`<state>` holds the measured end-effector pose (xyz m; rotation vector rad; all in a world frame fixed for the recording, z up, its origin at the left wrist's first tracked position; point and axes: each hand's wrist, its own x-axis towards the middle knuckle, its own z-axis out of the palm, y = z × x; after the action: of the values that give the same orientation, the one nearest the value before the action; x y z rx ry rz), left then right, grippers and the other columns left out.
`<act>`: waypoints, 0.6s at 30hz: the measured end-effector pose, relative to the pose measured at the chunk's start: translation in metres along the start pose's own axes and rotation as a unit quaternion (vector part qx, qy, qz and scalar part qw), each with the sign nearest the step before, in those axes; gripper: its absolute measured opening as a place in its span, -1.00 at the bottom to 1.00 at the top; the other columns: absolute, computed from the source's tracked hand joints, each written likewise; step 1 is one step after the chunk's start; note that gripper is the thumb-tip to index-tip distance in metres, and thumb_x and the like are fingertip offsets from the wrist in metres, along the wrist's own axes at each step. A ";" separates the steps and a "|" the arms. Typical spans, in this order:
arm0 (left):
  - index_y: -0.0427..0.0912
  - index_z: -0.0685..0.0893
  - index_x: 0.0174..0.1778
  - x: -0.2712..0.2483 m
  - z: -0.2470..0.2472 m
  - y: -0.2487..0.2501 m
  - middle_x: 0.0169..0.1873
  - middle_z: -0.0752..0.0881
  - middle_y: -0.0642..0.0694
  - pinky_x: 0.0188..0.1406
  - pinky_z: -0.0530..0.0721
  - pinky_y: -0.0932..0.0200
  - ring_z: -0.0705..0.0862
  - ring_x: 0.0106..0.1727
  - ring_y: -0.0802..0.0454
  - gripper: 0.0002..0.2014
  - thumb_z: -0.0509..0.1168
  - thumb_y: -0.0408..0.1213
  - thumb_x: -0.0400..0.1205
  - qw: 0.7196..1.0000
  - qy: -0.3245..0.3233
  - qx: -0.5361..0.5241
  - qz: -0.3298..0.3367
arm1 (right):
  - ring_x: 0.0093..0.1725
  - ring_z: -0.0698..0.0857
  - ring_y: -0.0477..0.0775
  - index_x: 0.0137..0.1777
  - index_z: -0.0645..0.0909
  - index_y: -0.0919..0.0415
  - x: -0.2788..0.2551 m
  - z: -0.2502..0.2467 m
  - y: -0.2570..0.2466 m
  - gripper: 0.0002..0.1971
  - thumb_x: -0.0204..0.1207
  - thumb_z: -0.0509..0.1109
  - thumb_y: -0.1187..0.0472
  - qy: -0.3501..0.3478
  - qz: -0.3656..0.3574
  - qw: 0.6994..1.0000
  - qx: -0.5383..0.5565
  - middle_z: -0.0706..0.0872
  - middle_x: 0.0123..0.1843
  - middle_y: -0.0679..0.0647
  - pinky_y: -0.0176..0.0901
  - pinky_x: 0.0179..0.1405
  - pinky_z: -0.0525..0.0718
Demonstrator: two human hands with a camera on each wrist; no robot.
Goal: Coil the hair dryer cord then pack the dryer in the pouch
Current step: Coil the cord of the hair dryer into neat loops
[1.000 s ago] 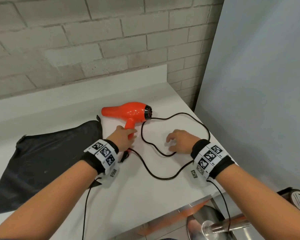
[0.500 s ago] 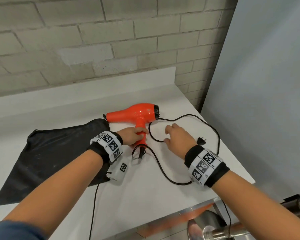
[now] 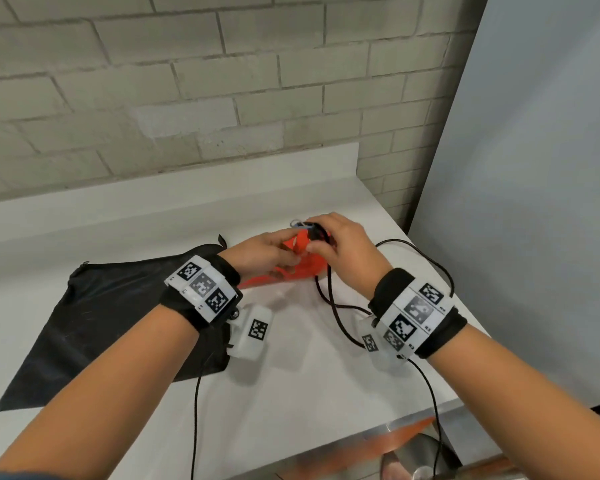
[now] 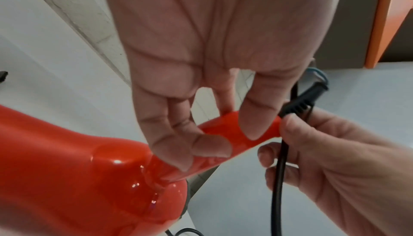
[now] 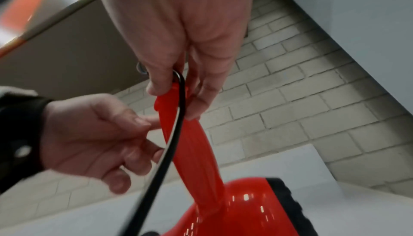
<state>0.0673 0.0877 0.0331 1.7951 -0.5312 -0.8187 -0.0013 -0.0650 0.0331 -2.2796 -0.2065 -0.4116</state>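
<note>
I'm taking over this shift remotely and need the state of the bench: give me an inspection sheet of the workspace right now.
Surface: white counter against a brick wall.
Job's things: orange hair dryer held up by its handle; black pouch lying flat on the counter, left of the dryer.
Clutter: nothing seen.
Grippers: left hand grips the dryer handle; right hand pinches the cord at the handle's end.
Cables: dryer cord trails loose over the counter, not yet coiled; thin black leads hang from both wrist cameras.
Surroundings: grey panel at right; metal and orange fixtures below the counter edge.
</note>
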 end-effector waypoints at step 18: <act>-0.14 0.68 -0.14 0.013 0.002 0.044 -0.15 0.76 -0.18 0.02 0.65 0.19 0.71 -0.11 -0.03 -0.94 0.37 -0.33 0.50 0.953 0.242 0.072 0.168 | -0.29 0.49 -0.26 0.17 0.59 0.23 0.030 -0.025 -0.001 -0.77 0.58 0.21 0.36 0.021 0.042 0.999 0.026 0.55 -0.17 -0.09 -0.18 -0.05 0.59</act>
<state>0.0755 0.0620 0.0697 1.8837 -0.5573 -0.0968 0.0205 -0.0826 0.0601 -2.2183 -0.0981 -0.4050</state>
